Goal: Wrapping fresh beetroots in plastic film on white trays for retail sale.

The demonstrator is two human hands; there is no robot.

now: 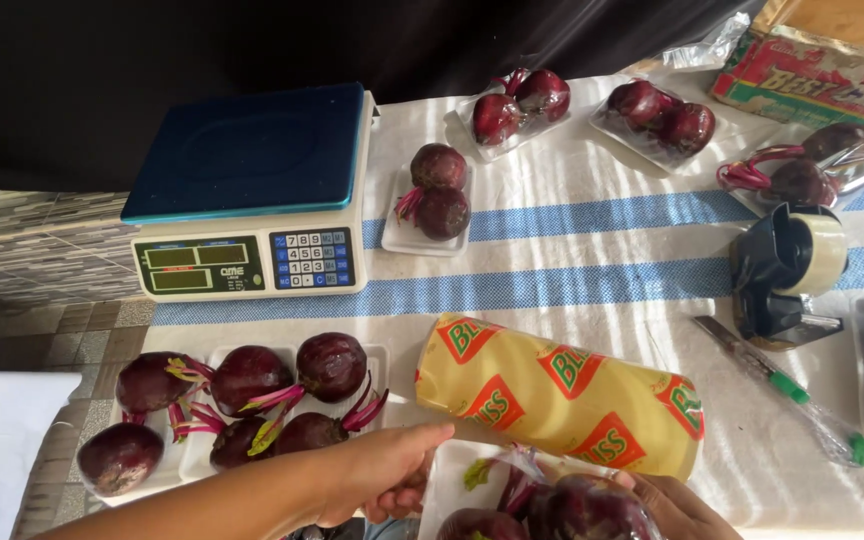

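Left hand [384, 478] at 7 o'clock of the frame, fingers loosely curled and thumb out, touching the near edge of the white foam tray [452, 475]; closed on anything or not: cannot tell. Right hand [674, 505] at 5 o'clock, mostly cut off by the frame edge, against the film-wrapped beetroots [562, 508] on that tray; grip cannot be told. Cling-film roll [562, 397] lying on the striped counter [572, 170] just beyond both hands at 12 o'clock of them, long axis from 10 to 4 o'clock, left hand nearer its open end.
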